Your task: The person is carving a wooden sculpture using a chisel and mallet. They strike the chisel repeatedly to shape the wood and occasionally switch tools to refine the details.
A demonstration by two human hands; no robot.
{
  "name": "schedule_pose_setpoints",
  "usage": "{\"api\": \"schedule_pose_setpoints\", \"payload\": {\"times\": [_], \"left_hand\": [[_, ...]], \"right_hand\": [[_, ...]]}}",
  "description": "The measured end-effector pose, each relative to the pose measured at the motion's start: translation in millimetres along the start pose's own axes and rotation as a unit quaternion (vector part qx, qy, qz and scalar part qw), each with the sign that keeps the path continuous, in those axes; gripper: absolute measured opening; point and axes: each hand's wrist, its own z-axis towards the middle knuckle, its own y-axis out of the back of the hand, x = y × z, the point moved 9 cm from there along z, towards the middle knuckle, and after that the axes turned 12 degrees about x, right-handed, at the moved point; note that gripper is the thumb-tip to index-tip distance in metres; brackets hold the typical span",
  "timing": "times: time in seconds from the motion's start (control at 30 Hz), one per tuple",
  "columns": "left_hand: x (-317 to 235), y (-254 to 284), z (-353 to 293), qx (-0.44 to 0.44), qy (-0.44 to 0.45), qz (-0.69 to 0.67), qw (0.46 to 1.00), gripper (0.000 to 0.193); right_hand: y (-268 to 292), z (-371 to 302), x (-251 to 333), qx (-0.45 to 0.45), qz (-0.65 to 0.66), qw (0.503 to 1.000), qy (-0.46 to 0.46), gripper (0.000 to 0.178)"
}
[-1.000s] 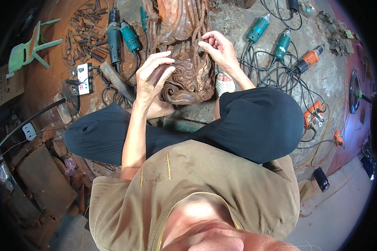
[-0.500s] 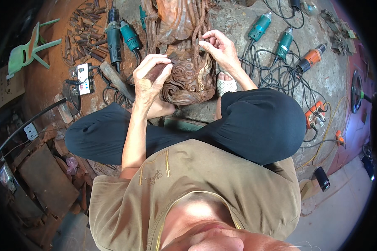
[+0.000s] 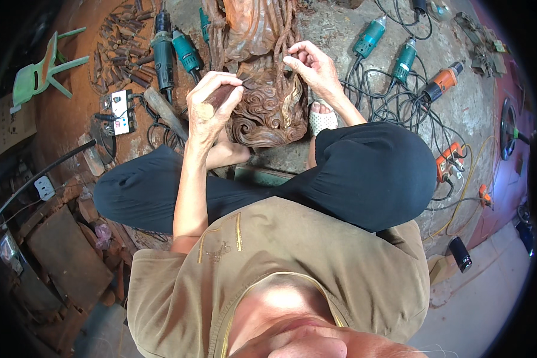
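I sit cross-legged on the floor in front of a dark, ornately curled wooden carving (image 3: 265, 113). My left hand (image 3: 212, 101) is curled around a short wooden-handled carving tool (image 3: 210, 106), held against the left side of the carving. My right hand (image 3: 313, 65) rests on the upper right of the carving, its fingertips pinched on one of the thin carved strands. Whether it also holds a small tool is hidden by the fingers.
Teal power tools (image 3: 185, 51) and a dark one (image 3: 161, 53) lie at the left, with more teal (image 3: 370, 37) and orange ones (image 3: 443, 80) among tangled cables (image 3: 382, 95) at the right. Also here: a chisel pile (image 3: 122, 56), a power strip (image 3: 122, 110) and a green plastic chair (image 3: 39, 74).
My left hand's fingers were spread; they have closed around the wooden handle and pressed in toward the carving. My right hand stays on the strands.
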Motion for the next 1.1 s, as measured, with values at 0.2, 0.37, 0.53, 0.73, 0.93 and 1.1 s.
{"api": "schedule_pose_setpoints", "payload": {"times": [0.2,0.37,0.53,0.73,0.93,1.1], "left_hand": [[-10.7,-14.5,5.3,-0.011,-0.121,0.135,0.983,0.018],[-6.9,-0.9,3.8,0.064,-0.013,0.067,0.996,0.014],[-4.1,-3.1,11.7,0.013,-0.008,0.012,1.0,0.014],[2.8,-4.7,0.4,0.036,-0.024,0.081,0.996,0.015],[-2.4,8.4,11.8,0.049,0.036,0.004,0.998,0.012],[13.4,0.9,21.4,0.051,0.02,-0.039,0.998,0.012]], "right_hand": [[0.1,1.4,-1.4,0.007,-0.012,1.0,0.0,0.026],[2.8,-0.5,-1.4,-0.005,-0.041,0.999,-0.007,0.027],[-3.7,-2.8,7.2,-0.004,-0.037,0.999,-0.012,0.032],[-8.5,-9.3,4.8,0.015,-0.075,0.996,-0.037,0.051],[-9.4,-10.5,7.3,0.004,-0.135,0.991,-0.013,0.059],[-13.7,-10.1,10.3,0.009,-0.123,0.992,-0.017,0.058]]}}
